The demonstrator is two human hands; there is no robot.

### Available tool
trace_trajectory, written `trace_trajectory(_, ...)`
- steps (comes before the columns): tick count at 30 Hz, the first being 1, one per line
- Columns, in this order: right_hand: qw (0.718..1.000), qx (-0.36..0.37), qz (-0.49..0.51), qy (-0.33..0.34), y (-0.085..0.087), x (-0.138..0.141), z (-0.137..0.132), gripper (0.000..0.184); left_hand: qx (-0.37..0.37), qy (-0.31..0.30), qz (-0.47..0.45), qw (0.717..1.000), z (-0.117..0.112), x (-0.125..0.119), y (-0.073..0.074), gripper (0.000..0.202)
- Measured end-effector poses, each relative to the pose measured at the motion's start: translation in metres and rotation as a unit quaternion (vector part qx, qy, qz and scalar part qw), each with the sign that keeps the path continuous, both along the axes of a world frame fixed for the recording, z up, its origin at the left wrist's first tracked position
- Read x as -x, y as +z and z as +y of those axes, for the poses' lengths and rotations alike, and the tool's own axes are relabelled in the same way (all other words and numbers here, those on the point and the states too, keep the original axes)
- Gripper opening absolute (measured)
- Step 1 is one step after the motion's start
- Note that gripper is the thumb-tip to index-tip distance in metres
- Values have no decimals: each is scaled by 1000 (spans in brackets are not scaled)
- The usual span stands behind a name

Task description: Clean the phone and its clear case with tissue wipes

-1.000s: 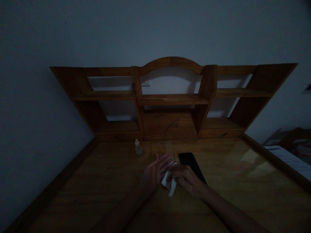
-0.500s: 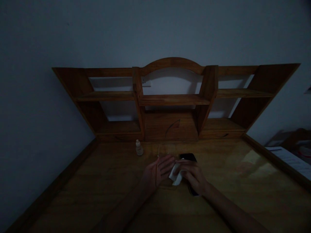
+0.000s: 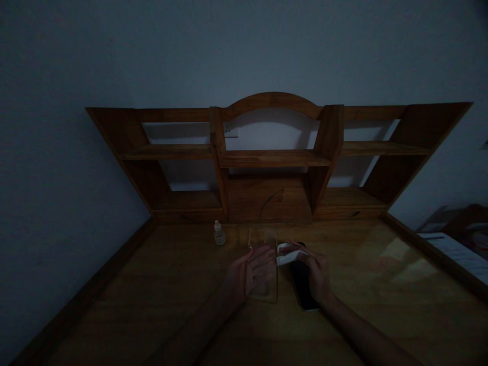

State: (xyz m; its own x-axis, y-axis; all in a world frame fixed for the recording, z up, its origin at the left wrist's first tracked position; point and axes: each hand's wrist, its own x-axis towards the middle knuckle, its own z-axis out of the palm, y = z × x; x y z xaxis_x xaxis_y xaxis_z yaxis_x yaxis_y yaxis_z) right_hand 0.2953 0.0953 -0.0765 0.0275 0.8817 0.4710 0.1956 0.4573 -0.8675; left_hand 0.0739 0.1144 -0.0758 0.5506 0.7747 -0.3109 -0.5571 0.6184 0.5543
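Across left hand [image 3: 240, 273]: clear rectangular case [image 3: 271, 288].

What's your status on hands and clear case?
Left hand holding clear case. Right hand holding white tissue, partly hiding black phone. Small bottle upright beyond left hand.

Table [image 3: 152, 295] offers open room left of bottle [image 3: 219, 236] and right of phone [image 3: 303, 285]. Left hand [image 3: 237, 277], clear case [image 3: 269, 285] and right hand [image 3: 318, 275] obstruct the middle. Wooden shelf unit [image 3: 267, 158] bounds the rear.
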Motion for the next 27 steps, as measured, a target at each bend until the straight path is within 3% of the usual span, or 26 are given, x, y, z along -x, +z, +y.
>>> trace_trajectory(6,993,19,63,-97,8,4,6,47,-15,-21,53,998,-6,-7,-4,32)
trace_trajectory(12,998,36,11,-59,16,16,-1,49,-107,-47,97,988,-12,-8,-7,41)
trace_trajectory(15,997,46,9,-56,18,12,2,46,-119,-45,99,987,-13,-6,-6,42)
trace_trajectory(18,987,84,75,-112,12,-2,13,46,-114,-36,96,988,-13,-5,-8,42)
trace_trajectory(21,949,205,170,-166,-3,-15,27,54,-105,-38,110,988,-12,-4,-9,43)
trace_trajectory(24,942,220,187,-168,-14,-20,33,55,-88,-41,128,987,-12,-4,-6,44)
trace_trajectory(27,945,201,194,-172,-13,-22,34,53,-75,-39,139,987,-11,-5,-3,43)
